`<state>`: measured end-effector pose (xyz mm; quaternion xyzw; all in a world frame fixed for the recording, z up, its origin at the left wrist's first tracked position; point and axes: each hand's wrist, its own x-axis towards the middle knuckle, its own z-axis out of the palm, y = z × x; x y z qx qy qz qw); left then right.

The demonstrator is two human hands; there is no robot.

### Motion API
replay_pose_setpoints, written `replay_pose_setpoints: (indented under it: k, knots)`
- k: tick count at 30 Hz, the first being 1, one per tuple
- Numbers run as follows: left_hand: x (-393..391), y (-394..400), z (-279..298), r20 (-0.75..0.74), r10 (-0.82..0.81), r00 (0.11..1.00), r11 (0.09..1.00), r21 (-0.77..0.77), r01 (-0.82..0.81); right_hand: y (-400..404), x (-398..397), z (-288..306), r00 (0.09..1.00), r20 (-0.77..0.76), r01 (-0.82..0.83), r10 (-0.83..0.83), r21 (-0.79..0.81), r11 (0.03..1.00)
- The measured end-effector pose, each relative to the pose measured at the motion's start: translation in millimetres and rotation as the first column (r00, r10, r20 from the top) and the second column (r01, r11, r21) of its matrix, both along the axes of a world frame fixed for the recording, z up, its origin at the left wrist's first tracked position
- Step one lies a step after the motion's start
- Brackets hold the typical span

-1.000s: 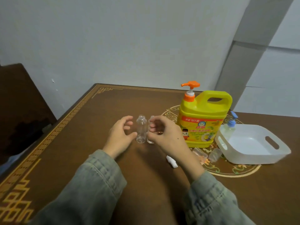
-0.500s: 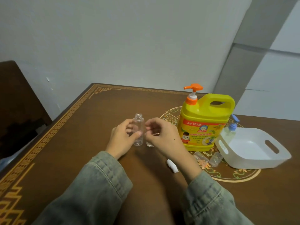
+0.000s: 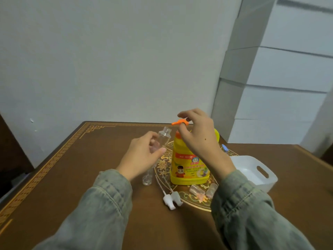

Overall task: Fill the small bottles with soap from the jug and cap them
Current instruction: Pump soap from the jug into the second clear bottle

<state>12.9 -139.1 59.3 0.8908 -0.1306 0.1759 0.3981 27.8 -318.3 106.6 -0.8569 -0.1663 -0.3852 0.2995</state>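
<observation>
My left hand (image 3: pixel 142 155) grips a small clear bottle (image 3: pixel 164 137), uncapped and lifted off the table, its mouth just left of the jug's orange pump spout (image 3: pixel 177 122). My right hand (image 3: pixel 198 134) rests over the pump head of the yellow soap jug (image 3: pixel 189 168), fingers curled on it. A second clear bottle (image 3: pixel 147 177) stands on the table below my left hand, partly hidden by it. Two white spray caps with thin tubes (image 3: pixel 172 198) lie in front of the jug. Two clear overcaps (image 3: pixel 203 190) lie to their right.
A white plastic basket (image 3: pixel 259 175) sits at the right on the brown wooden table (image 3: pixel 72 177), with a blue-topped bottle (image 3: pixel 225 147) behind my right wrist. A white wall stands behind the table; a dark chair is at far left.
My left hand lifted one clear bottle up beside the pump spout. My right hand left the other bottle and moved onto the jug's pump head. The camera tilted upward.
</observation>
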Motion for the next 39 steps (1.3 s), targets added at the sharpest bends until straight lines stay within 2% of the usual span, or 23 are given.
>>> replay_pose_setpoints:
  k: [3,8,14,18,27,32,35,39]
  knots:
    - [8,-4,0,0.007,0.015,1.0,0.998,0.055,-0.016,-6,11,-8,0.999,-0.037,0.025,-0.028,-0.063,0.998]
    - [20,-6,8,0.014,0.013,1.0,0.995,0.102,-0.014,-12,24,-20,0.997,-0.074,0.006,-0.011,-0.07,0.998]
    - [27,-8,14,0.05,0.005,0.999,0.99,0.144,-0.013,-21,26,-18,0.998,-0.042,-0.049,0.043,-0.144,0.988]
    - [30,-9,16,0.033,0.01,0.999,0.99,0.142,-0.015,-21,27,-16,0.998,-0.024,-0.058,0.055,-0.138,0.989]
    - [33,-13,15,0.023,-0.004,1.0,0.986,0.168,0.0,-13,40,-27,0.998,0.068,0.018,-0.009,-0.129,0.992]
    - [28,-14,6,-0.02,-0.001,1.0,0.989,0.15,0.004,-10,35,-30,0.999,0.015,0.035,-0.033,-0.176,0.984]
    - [29,-14,17,-0.008,0.003,1.0,0.993,0.121,-0.002,-17,33,-13,1.0,-0.021,-0.01,0.006,-0.222,0.975]
    - [34,-12,29,0.009,-0.001,1.0,0.986,0.165,-0.001,-21,39,-4,1.0,-0.027,-0.018,0.012,-0.224,0.974]
